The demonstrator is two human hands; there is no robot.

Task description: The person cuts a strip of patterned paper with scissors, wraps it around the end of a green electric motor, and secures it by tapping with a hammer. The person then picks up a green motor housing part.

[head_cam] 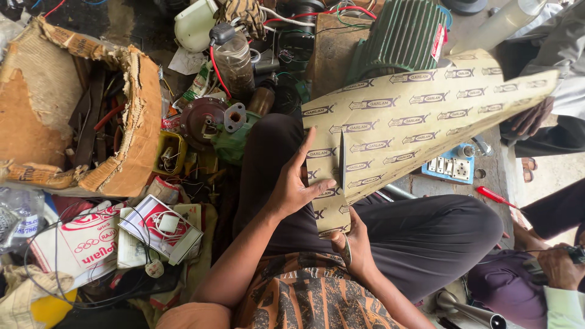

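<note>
A long tan paper sheet (420,116) printed with a repeated dark pattern runs from my lap up to the right. A straight slit climbs from its near edge. My left hand (295,186) grips the sheet's near left part, thumb on top and fingers spread. Just below the near edge, my right hand (356,240) is closed on a metal cutting tool (346,250) that looks like scissors, its blade pointing into the slit. Another person's hand (531,117) holds the sheet's far end. I sit with dark trousers (426,231) under the sheet.
A torn cardboard box (131,122) of tools stands at left, with packets and cables (152,231) below it. Ahead are a green motor (402,36), a plastic bottle (234,61), a blue switch board (450,166) and a red screwdriver (495,196). A second person's hands (557,265) are at right.
</note>
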